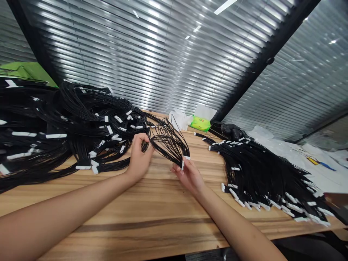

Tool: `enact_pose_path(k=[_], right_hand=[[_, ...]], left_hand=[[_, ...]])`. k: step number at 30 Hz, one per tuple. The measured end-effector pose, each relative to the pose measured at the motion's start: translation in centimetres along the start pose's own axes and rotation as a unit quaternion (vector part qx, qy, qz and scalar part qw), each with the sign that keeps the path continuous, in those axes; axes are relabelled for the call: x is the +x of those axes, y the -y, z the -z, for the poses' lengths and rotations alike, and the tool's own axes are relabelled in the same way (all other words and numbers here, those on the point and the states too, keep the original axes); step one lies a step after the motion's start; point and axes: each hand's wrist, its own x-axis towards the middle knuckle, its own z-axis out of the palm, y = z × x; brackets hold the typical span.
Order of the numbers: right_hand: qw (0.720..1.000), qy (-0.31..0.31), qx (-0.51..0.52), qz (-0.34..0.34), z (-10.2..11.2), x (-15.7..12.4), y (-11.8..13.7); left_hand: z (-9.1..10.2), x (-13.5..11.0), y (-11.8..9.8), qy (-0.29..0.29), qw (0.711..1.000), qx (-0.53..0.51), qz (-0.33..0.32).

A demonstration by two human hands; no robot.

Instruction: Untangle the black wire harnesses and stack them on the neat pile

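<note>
Black wire bundles (258, 174), green packet (200, 123), wooden tabletop (163, 203)

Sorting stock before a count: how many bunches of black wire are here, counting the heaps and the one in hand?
Large heaps of white-tagged black wires: 2
Loose bunch of black wires held in the right hand: 1
Total: 3

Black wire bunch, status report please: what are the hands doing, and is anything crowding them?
Left hand pinching the black wire bunch. Right hand gripping its white-tagged ends. Larger wire heap right beside the left hand.
</note>
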Motion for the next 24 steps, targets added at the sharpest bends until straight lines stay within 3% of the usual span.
enact_pose_path(k=[2, 6, 10, 13, 21, 24], right_hand=[[1.0, 0.0, -0.011, 0.0, 0.1, 0.1, -0.1], [1.0, 0.002, -0.019, -0.007, 0.2, 0.1, -0.3], [0.999, 0.026, -0.01, -0.02, 0.1, -0.1, -0.1], [0.999, 0.033, 0.024, -0.027, 0.0, -0.1, 0.1], [0.994, 0.065, 0.061, -0.07, 0.3, -0.1, -0.1], [0.991, 0.081, 0.064, -0.082, 0.6, -0.1, -0.3]], left_hand=[[-0.5, 0.3, 0.6, 0.044, 0.99, -0.114, 0.066], [-1.1, 0.4, 0.7, 0.147, 0.939, -0.263, 0.167], [-1.1, 0.3, 0.0, 0.189, 0.868, -0.368, 0.274], [-0.9, 0.5, -0.1, 0.216, 0.837, -0.403, 0.301], [-0.3, 0.5, 0.9, 0.201, 0.816, -0.44, 0.318], [-0.5, 0.3, 1.3, 0.193, 0.829, -0.424, 0.308]])
